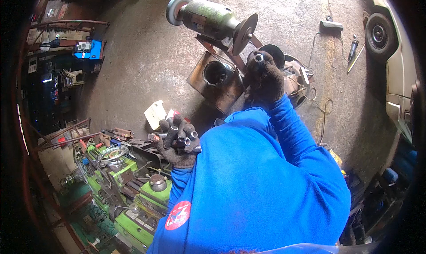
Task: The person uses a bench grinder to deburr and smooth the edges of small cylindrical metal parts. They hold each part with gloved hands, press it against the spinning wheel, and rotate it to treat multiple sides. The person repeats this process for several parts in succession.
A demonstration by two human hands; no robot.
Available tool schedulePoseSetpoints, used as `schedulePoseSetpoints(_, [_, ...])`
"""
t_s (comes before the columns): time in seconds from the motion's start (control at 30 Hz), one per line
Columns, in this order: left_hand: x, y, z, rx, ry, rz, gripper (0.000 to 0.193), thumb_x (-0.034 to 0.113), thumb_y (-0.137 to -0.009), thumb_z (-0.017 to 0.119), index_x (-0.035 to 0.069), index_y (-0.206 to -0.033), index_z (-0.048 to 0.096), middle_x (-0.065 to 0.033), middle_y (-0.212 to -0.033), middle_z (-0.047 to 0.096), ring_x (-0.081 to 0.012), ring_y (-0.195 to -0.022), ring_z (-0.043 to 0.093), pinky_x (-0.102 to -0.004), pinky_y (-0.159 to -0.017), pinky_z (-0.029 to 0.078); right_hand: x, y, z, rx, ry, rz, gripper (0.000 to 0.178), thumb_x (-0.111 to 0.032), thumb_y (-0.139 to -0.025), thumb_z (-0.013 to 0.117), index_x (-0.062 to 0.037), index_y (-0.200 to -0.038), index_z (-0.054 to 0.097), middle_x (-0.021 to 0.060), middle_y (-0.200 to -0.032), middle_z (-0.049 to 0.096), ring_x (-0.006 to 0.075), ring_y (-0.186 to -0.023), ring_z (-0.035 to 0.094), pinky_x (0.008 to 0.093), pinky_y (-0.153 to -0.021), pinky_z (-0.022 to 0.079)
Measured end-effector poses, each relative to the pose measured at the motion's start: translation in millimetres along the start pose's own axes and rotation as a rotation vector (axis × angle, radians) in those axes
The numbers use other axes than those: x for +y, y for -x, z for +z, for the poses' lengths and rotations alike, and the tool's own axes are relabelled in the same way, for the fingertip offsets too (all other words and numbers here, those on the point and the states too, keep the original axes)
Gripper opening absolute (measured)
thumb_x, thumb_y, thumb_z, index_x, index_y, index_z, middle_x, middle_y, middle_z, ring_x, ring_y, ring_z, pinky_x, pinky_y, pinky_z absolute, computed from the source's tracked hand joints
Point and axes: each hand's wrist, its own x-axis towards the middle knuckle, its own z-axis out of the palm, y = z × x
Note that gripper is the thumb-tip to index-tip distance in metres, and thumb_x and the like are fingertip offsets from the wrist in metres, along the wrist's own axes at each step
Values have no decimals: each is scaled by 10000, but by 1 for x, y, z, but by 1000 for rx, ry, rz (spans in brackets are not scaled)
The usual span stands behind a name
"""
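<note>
My left hand (pixel 181 159), in a dark knit glove, is closed around several short metal tubes (pixel 170 137), their open ends pointing different ways. My right hand (pixel 268 81), gloved the same way, grips a single metal tube (pixel 258 57) with its open end facing up. That tube is close to the disc wheel (pixel 245 34) on the right end of a pedestal bench grinder (pixel 212 17); a small gap appears between them. At the grinder's other end is a pale wheel (pixel 178 9). My right fingers partly hide the tube's length.
Below the grinder stands a rusty metal box with a round opening (pixel 217 73). A green lathe (pixel 153 192) is at lower left. An angle grinder (pixel 353 49) and cables lie on the concrete floor to the right, near a parked vehicle's wheel (pixel 380 35).
</note>
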Motion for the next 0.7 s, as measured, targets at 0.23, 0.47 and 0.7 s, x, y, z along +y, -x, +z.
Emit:
schedulePoseSetpoints(0.23, [1, -1, 4, 3, -2, -6, 629, 523, -1137, 543, -1, -1475, 625, -193, -1043, 749, -279, -1240, 675, -415, -687, 568, 1, -5, -11, 32, 74, 15, 403, -181, -1108, 671, 6, -1458, 598, 85, -1065, 729, 156, -871, 703, 280, -729, 582])
schedulePoseSetpoints(0.47, [-5, 1, 7, 15, -62, 53, 701, 574, -1077, 634, 30, -1517, 592, -178, -1186, 752, -246, -1093, 682, -371, -644, 562, -6, -6, 7, 196, 160, 44, 459, -181, -1076, 714, 12, -1475, 593, 57, -1040, 723, 127, -849, 693, 263, -713, 563])
schedulePoseSetpoints(0.7, [-13, -5, 22, 58, -77, 96, 656, 557, -1080, 633, 67, -1514, 604, -209, -1260, 744, -245, -1018, 720, -334, -624, 579, 20, -46, -72, 243, 894, -126, 395, -90, -979, 727, -36, -1370, 726, 97, -1129, 774, 157, -832, 740, 287, -698, 599])
